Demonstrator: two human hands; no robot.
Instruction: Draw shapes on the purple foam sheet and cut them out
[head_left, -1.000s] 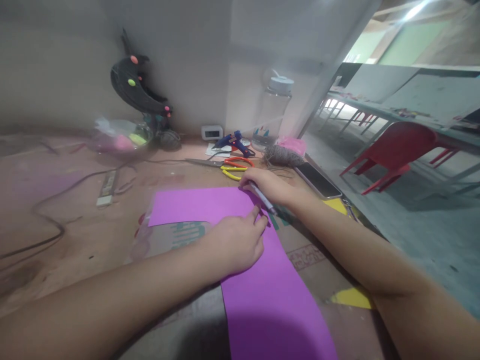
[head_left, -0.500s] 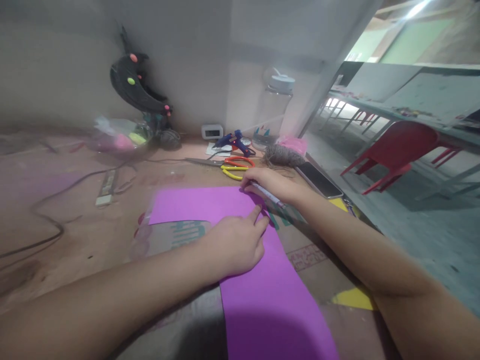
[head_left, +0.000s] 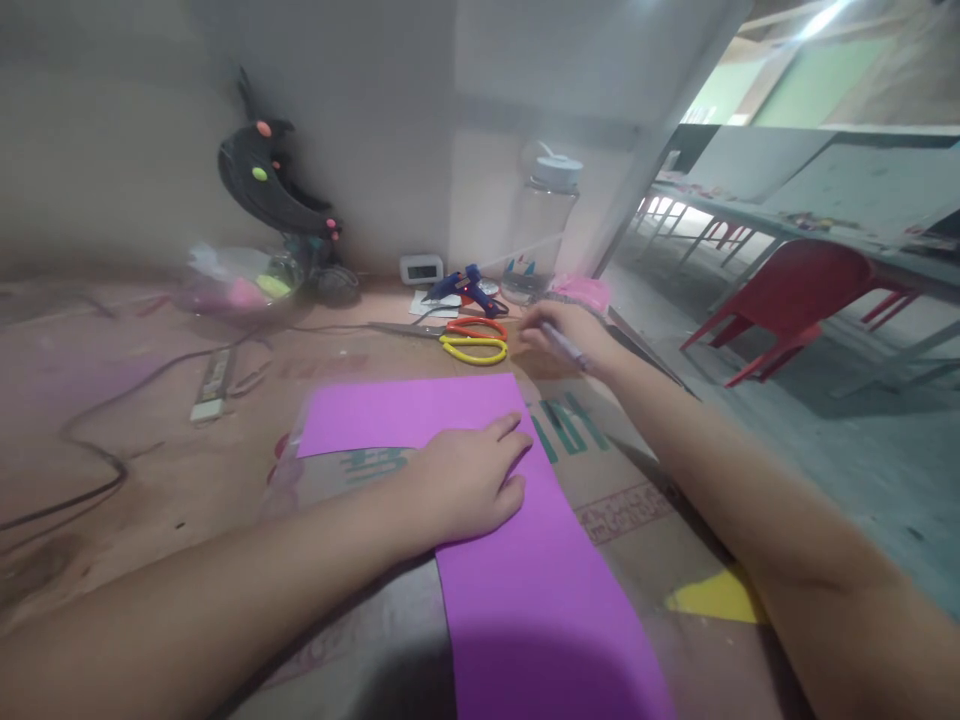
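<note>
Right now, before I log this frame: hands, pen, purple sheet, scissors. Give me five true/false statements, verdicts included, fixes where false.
1. The left hand rests on the purple sheet. True.
2. The right hand holds a pen. True.
3. The right hand presses on the purple sheet. False: it is beyond the far right corner.
4. The scissors have one red and one yellow handle. True.
5. The scissors lie on top of the purple sheet. False: they lie beyond its far edge.

Dim, hazy foreground, with bright glare from the upper-right light
</note>
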